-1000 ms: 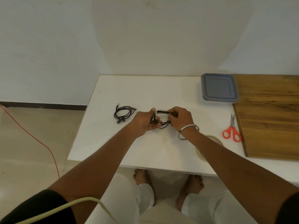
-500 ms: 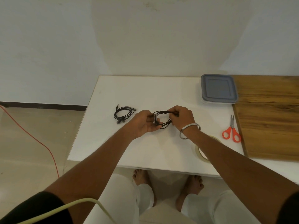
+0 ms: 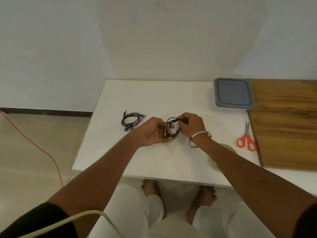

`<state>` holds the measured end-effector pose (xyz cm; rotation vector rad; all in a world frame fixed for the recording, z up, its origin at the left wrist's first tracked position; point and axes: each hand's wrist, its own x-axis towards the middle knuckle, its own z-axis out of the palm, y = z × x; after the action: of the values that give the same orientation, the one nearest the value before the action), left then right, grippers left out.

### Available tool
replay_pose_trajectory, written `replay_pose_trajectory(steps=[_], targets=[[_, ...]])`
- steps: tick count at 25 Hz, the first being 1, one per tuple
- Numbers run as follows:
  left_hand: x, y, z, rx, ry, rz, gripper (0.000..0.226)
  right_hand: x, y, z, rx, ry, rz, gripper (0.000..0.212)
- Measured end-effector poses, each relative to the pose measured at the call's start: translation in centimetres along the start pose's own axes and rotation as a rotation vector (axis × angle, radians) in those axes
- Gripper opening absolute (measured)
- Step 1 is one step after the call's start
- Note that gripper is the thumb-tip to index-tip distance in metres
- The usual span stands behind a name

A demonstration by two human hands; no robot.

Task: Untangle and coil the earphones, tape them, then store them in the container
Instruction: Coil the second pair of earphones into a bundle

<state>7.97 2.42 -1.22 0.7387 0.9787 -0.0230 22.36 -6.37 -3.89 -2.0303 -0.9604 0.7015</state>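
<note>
Both hands hold a coil of black earphones (image 3: pixel 172 120) just above the white table (image 3: pixel 154 97). My left hand (image 3: pixel 152 132) grips the coil's left side, where a pale strip wraps the strands. My right hand (image 3: pixel 191 125) pinches the right side of the coil. A second coiled pair of black earphones (image 3: pixel 131 119) lies on the table to the left of my hands. The container (image 3: pixel 232 93), closed with a grey lid, stands at the back right. A roll of clear tape (image 3: pixel 211 162) lies partly hidden under my right forearm.
Red-handled scissors (image 3: pixel 247 140) lie to the right, beside a wooden board (image 3: pixel 288 121) that covers the table's right end. A red cable (image 3: pixel 32 145) runs across the floor on the left. My legs and bare feet show below the table's front edge.
The hands have drawn slightly apart and the coil has opened into a wider loop. My left hand has turned a little, palm more upward.
</note>
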Motion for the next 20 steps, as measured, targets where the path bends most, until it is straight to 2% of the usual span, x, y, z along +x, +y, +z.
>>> replay_pose_trajectory(steps=[3, 5, 7, 11, 13, 16, 20], targets=[[0.1, -0.1, 0.3, 0.097, -0.01, 0.001, 0.03, 0.1, 0.0, 0.0, -0.022, -0.003, -0.007, 0.018], [0.3, -0.2, 0.6, 0.207, 0.019, 0.044, 0.016, 0.2, 0.0, -0.1, -0.03, -0.001, -0.009, 0.018], [0.5, -0.3, 0.9, 0.234, 0.067, 0.071, 0.013, 0.3, -0.1, -0.2, -0.035, 0.007, -0.018, 0.018], [1.1, -0.2, 1.4, 0.162, 0.134, 0.131, 0.02, 0.6, -0.2, -0.6, -0.039, 0.019, -0.033, 0.017], [1.2, -0.4, 1.4, 0.129, 0.132, 0.18, 0.016, 0.7, -0.1, -0.8, -0.045, 0.021, -0.036, 0.017], [1.2, -0.8, 1.3, 0.032, 0.093, 0.247, 0.012, 0.8, 0.1, -1.1, -0.068, 0.034, -0.031, 0.017], [0.9, -1.2, 0.9, -0.092, -0.033, 0.269, 0.023, 0.9, 0.3, -1.2, -0.091, 0.032, -0.027, 0.018]])
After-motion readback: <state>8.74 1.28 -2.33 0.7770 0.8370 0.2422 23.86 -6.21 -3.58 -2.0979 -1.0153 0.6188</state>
